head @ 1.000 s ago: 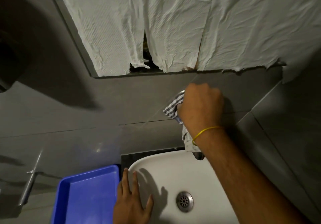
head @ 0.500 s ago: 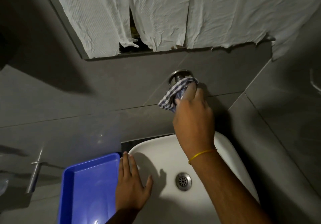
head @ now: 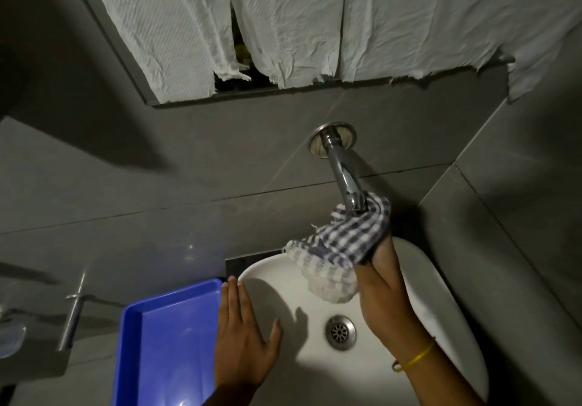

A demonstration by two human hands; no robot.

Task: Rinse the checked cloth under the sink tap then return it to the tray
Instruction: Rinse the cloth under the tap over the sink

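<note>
The blue-and-white checked cloth (head: 343,245) hangs bunched over the white sink (head: 441,305), pressed up against the tip of the chrome wall tap (head: 341,172). My right hand (head: 385,286) grips the cloth from below, a yellow band on its wrist. My left hand (head: 242,339) lies flat with fingers spread on the sink's left rim, holding nothing. The blue tray (head: 163,342) sits just left of the sink with nothing in it. No running water can be made out.
The sink drain (head: 340,332) lies below the cloth. White crumpled paper (head: 315,21) covers the mirror above the tap. A metal bar fitting (head: 74,311) sticks out of the grey tiled wall at the left. A side wall closes in at the right.
My right hand has come down from the tap's wall end to its tip with the cloth, which now hangs looser over the sink. The left hand stays on the rim.
</note>
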